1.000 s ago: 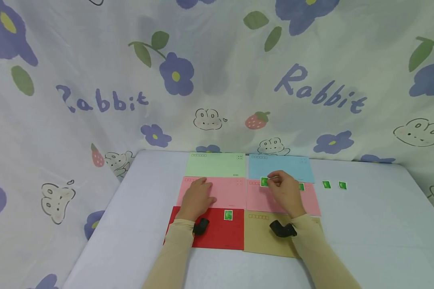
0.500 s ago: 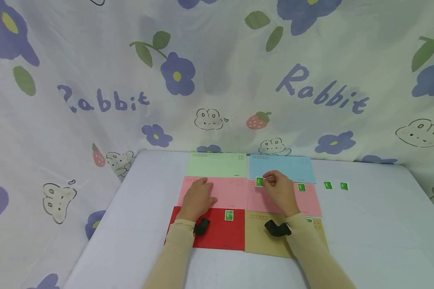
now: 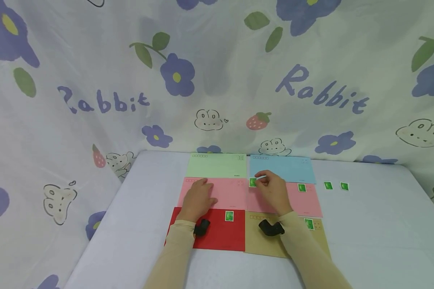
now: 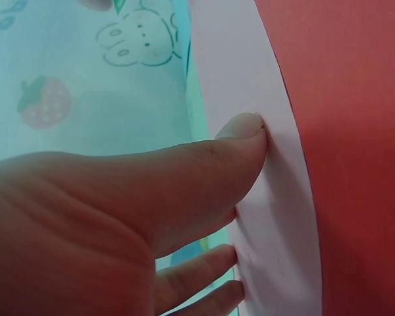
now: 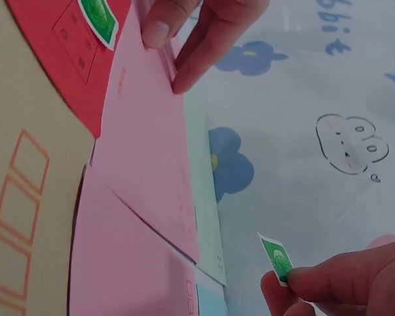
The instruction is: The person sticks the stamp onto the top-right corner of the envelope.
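Observation:
Spread fingers and thumb of my left hand (image 3: 196, 200) rest on the left pink envelope (image 3: 228, 196). In the left wrist view, the thumb (image 4: 204, 164) touches that envelope's surface beside the red one. A small green stamp (image 5: 276, 259) with a white border is pinched between thumb and fingertip of my right hand (image 3: 274, 192). It is held raised, apart from the envelopes in the right wrist view. In the head view, this hand partly covers the right pink envelope (image 3: 309, 204), which carries another green stamp (image 3: 301, 187) near its upper right corner.
Behind lie a light green envelope (image 3: 217, 165) and a blue envelope (image 3: 282, 166). Nearer are a red envelope (image 3: 217, 237) and a tan envelope (image 3: 254, 237), each bearing a green stamp. Two loose stamps (image 3: 328, 185) lie on the white table (image 3: 376, 216) to the right.
My right hand has moved left with the pinched stamp, toward the left pink envelope. The stamp on the tan envelope has come into view. My left hand stays where it was.

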A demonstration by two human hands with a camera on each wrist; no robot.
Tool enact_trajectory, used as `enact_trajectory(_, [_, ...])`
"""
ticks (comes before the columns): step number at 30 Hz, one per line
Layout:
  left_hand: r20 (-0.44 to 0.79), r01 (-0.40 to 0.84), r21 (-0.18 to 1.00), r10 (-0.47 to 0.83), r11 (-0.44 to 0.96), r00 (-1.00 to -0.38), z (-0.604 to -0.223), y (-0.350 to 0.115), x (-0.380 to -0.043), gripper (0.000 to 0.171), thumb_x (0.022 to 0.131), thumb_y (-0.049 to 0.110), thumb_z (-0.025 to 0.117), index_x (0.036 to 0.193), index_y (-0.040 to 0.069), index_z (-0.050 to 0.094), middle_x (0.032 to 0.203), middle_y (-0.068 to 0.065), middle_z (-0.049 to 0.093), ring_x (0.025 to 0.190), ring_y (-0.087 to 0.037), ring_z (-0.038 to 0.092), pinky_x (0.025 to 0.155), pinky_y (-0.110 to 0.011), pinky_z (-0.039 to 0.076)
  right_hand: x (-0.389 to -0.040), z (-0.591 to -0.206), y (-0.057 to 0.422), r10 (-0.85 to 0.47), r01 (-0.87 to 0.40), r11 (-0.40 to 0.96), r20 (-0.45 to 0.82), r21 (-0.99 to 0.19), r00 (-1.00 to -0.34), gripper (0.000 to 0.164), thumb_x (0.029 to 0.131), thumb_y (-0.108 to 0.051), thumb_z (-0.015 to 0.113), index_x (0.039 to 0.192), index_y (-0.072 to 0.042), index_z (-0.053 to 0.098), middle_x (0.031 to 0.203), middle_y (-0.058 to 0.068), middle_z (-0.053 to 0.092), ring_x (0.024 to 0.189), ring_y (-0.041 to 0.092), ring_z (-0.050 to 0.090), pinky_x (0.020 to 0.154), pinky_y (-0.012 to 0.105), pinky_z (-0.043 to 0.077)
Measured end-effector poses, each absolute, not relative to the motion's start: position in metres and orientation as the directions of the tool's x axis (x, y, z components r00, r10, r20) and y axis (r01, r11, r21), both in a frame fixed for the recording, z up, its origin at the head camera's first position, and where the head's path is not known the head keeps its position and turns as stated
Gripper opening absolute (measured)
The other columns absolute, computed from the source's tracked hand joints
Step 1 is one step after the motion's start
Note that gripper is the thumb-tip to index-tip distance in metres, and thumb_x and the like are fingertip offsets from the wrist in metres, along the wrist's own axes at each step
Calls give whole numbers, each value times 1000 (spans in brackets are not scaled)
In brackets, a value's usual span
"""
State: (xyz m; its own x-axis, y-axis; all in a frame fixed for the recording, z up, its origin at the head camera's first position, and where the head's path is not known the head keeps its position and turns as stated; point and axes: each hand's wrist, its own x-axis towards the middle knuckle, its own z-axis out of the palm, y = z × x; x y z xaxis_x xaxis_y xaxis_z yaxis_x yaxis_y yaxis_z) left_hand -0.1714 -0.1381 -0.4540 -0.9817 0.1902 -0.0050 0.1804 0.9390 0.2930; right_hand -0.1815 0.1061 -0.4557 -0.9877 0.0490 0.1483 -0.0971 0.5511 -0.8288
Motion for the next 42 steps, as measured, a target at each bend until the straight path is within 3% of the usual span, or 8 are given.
enact_trajectory(21, [-13, 178, 281, 189, 943, -982, -454, -138, -170, 61, 81, 26, 86, 133, 3, 64, 140, -19, 56, 134, -36, 49, 107, -50, 45, -192, -461, 83, 54, -79, 527, 126, -846, -991, 18, 92, -10, 64, 108, -4, 72, 90, 10, 74, 82, 24, 70, 77, 42, 56])
enact_trajectory(34, [-6, 167, 293, 176, 942, -984, -456, -137, -171, 63, 79, 26, 87, 133, 4, 64, 141, -18, 56, 133, -36, 49, 106, -49, 46, -196, -467, 73, 54, -58, 518, 100, -853, -994, 20, 92, -10, 64, 110, -4, 72, 90, 8, 72, 78, 21, 65, 73, 39, 54])
enact_trajectory(42, [-17, 169, 281, 181, 945, -983, -455, -137, -172, 62, 80, 27, 86, 133, 4, 64, 141, -19, 56, 133, -35, 49, 106, -49, 46, -200, -468, 67, 47, -50, 525, 88, -850, -995, 20, 92, -10, 63, 108, -3, 73, 96, 9, 72, 86, 23, 67, 78, 40, 56])
